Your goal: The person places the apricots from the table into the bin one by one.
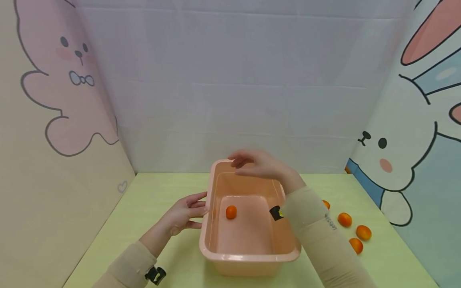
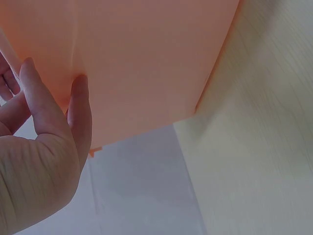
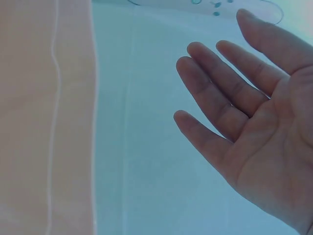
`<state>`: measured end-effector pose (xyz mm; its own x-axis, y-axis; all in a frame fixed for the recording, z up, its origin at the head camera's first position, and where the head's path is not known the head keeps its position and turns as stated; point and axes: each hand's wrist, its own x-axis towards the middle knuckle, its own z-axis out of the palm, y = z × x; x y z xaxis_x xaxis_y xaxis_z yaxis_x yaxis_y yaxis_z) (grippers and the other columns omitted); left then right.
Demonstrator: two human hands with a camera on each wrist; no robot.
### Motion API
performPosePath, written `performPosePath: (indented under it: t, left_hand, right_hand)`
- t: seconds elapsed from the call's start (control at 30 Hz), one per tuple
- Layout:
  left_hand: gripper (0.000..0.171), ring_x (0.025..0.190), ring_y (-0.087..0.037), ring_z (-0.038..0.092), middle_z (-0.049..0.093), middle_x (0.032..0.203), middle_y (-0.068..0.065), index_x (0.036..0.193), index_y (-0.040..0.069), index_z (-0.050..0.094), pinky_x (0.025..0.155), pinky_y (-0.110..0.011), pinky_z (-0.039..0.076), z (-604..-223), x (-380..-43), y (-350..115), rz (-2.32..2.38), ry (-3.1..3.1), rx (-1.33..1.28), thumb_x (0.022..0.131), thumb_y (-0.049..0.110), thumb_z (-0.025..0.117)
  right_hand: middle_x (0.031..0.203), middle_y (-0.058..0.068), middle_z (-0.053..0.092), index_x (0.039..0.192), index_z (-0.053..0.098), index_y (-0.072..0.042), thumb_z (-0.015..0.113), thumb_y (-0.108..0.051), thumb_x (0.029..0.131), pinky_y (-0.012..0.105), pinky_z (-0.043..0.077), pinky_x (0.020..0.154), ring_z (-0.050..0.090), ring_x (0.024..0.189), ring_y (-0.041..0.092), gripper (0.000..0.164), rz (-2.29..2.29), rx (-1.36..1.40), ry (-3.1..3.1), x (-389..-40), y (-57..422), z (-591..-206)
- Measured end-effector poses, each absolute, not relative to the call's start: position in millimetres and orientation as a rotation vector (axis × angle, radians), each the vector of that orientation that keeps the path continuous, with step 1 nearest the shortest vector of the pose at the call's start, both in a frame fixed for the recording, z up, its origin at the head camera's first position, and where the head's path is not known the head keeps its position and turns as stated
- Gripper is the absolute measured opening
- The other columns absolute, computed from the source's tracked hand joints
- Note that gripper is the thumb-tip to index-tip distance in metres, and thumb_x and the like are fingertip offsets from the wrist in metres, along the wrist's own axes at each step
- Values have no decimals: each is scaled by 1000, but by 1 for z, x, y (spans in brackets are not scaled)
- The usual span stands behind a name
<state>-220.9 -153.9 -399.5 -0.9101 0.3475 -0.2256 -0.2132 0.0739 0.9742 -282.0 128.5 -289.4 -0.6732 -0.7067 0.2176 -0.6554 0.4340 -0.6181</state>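
Observation:
A deep pink plastic basin stands on the table, with one small orange fruit on its floor toward the left wall. My left hand is at the basin's left side, its fingers spread and fairly straight. In the left wrist view, fingertips of that hand touch the outer wall of the basin. Over the basin's far end, my right hand hovers with nothing in it. The right wrist view shows its palm and spread, relaxed fingers beside the basin's rim.
Several more orange fruits lie on the pale green table to the right of the basin, partly behind the right sleeve. A white sheet rises behind the table, and cartoon-printed panels stand on both sides.

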Motion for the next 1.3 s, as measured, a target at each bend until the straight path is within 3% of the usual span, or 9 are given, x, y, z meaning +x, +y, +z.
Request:
performPosePath:
  t: [0.2,0.4,0.63,0.8,1.03,1.2,1.3]
  left_hand:
    - [68,107,-29,67,52,140,-24,154,2,32,75,-42,60,-400,-220,-154,1886,1959,140,96,13,67]
    - [66,105,-26,67,53,140,-23,153,3,34,74,-41,60,-400,-221,-155,1890,1963,135,96,13,66]
    - [66,105,-28,68,52,140,-24,153,3,34,75,-42,60,-399,-218,-154,1888,1969,127,96,13,66]
    - [67,109,-31,66,50,142,-25,154,1,32,75,-42,60,-399,-216,-152,1886,1975,139,97,12,65]
    - [64,109,-31,66,52,140,-24,152,3,36,74,-42,60,-399,-216,-151,1891,1982,100,96,9,65]
    - [64,108,-32,67,50,142,-25,152,3,35,75,-42,60,-399,-217,-150,1883,1989,115,96,10,65]
    - [64,107,-32,67,51,142,-24,152,3,36,74,-42,60,-399,-217,-151,1879,1997,105,96,10,65]
  right_hand:
    - [120,2,68,138,58,-14,72,-22,93,46,48,100,61,112,16,48,-1066,-1267,2685,-258,150,-278]
    - [120,1,67,137,57,-10,72,-13,92,50,46,101,61,113,18,48,-1104,-1370,2740,-241,184,-282]
    - [124,-1,66,138,56,-10,71,-7,92,57,47,98,59,115,19,48,-1200,-1227,2898,-220,225,-327]
    - [124,-2,66,140,55,-11,70,-5,91,43,47,101,56,117,11,51,-1283,-1068,3007,-200,247,-361]
    - [125,1,66,140,54,-13,72,-9,91,60,47,95,50,119,-1,53,-1298,-835,3049,-175,267,-400]
    - [122,0,67,140,55,-16,76,-11,88,18,42,97,50,114,-6,57,-1302,-691,3122,-162,284,-429]
    - [120,3,68,137,57,-15,78,-8,85,3,30,92,51,110,-6,57,-1328,-624,3162,-156,294,-444]
